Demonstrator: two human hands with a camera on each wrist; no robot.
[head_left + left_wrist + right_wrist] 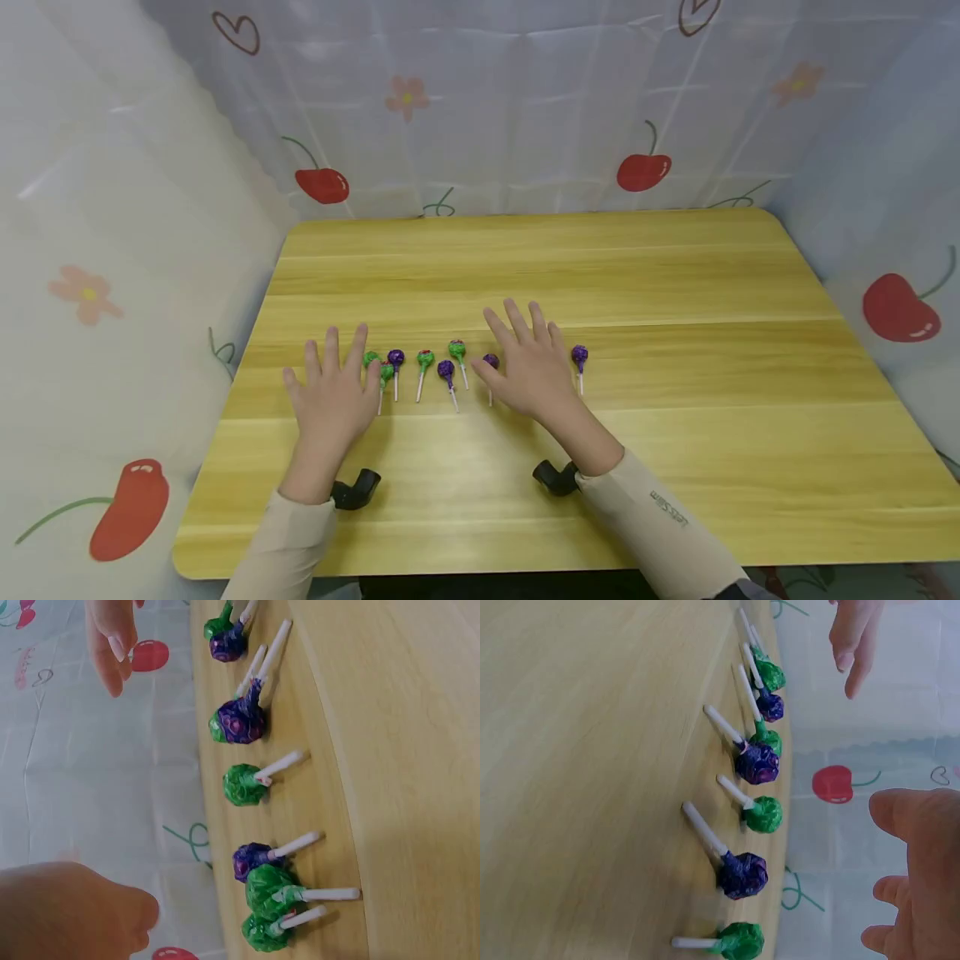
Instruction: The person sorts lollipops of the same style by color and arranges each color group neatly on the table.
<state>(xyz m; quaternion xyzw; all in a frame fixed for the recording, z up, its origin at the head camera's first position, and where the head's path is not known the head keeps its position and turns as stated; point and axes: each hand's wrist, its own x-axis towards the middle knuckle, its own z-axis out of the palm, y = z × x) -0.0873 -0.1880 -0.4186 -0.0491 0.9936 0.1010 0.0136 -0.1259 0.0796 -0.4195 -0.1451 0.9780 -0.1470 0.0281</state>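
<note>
Several lollipops in green and purple wrappers lie in a loose row across the table, white sticks toward the person. My left hand [333, 402], fingers spread straight, hovers at the row's left end, beside two green lollipops [386, 372] and a purple lollipop [396, 358]. Over the right part of the row is my right hand [534, 375], also spread and holding nothing; its thumb overlaps a purple lollipop [491, 361]. Another purple lollipop [580, 355] lies to its right. A green lollipop [742, 941], near in the right wrist view, is hidden by that hand in the head view.
The wooden table [675, 275] has rounded corners, with a printed curtain [510, 108] behind it and at both sides. Black curved pieces [357, 490] stick out at both wrists, below beige sleeves [660, 525].
</note>
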